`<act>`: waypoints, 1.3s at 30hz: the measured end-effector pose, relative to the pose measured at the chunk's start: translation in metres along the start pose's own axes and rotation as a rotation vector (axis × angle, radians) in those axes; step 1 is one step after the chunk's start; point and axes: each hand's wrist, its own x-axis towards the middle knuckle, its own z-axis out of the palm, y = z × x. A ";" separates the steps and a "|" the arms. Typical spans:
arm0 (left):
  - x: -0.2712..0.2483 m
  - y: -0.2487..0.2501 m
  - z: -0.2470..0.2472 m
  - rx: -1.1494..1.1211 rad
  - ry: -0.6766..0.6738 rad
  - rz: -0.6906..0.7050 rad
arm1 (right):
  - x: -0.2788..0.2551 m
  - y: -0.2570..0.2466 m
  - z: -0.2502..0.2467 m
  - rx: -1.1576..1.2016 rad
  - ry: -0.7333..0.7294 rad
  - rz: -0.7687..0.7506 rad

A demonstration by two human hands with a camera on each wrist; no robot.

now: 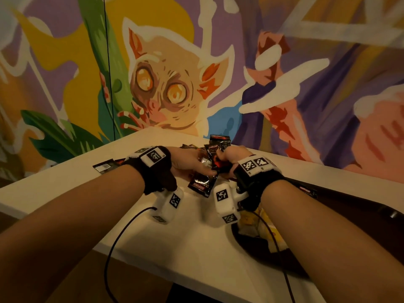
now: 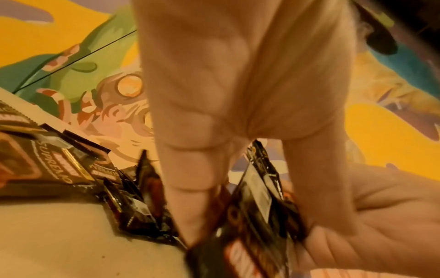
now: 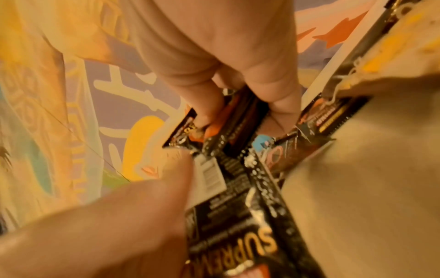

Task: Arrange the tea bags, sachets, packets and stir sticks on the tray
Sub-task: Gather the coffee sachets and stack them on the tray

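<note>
- A bunch of black sachets [image 1: 215,157] is held over the far middle of the white table [image 1: 175,237], gripped between the left hand [image 1: 185,162] and the right hand [image 1: 231,157].
- The gathering step is judged to be in hand.
- Next, the bunch must be squared and carried to the dark tray [image 1: 349,206] on the right.

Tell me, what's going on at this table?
A person is gathering black coffee packets into a bunch with both hands. The left hand and the right hand each grip the bunch above a white table. More packets lie loose on the table. A dark tray with yellow sachets sits near the right wrist.
</note>
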 end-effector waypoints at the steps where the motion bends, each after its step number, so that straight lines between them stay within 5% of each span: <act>1: 0.003 0.000 -0.001 0.006 0.007 0.034 | 0.000 -0.002 -0.005 0.047 0.015 -0.014; 8: 0.014 0.015 0.007 -0.055 0.240 0.165 | -0.012 -0.002 -0.049 0.241 0.285 -0.089; 12: 0.031 0.026 0.019 -0.185 0.385 0.273 | -0.025 0.010 -0.081 0.284 0.229 -0.117; 17: 0.049 0.051 0.061 -0.478 0.214 0.410 | -0.044 0.014 -0.095 0.503 0.198 -0.103; 23: 0.057 0.068 0.113 -0.671 -0.088 0.427 | -0.063 0.018 -0.113 0.452 0.181 -0.234; 26: 0.069 0.072 0.131 -0.636 -0.119 0.446 | -0.065 0.019 -0.116 0.277 0.281 -0.315; 30: 0.076 0.079 0.139 -0.689 -0.104 0.439 | -0.066 0.027 -0.137 -0.246 0.488 -0.428; 35: 0.077 0.084 0.140 -0.738 0.016 0.423 | -0.083 0.029 -0.159 -0.509 0.266 -0.626; 39: 0.074 0.085 0.147 -0.678 -0.032 0.381 | -0.083 0.021 -0.161 -0.917 0.269 -0.661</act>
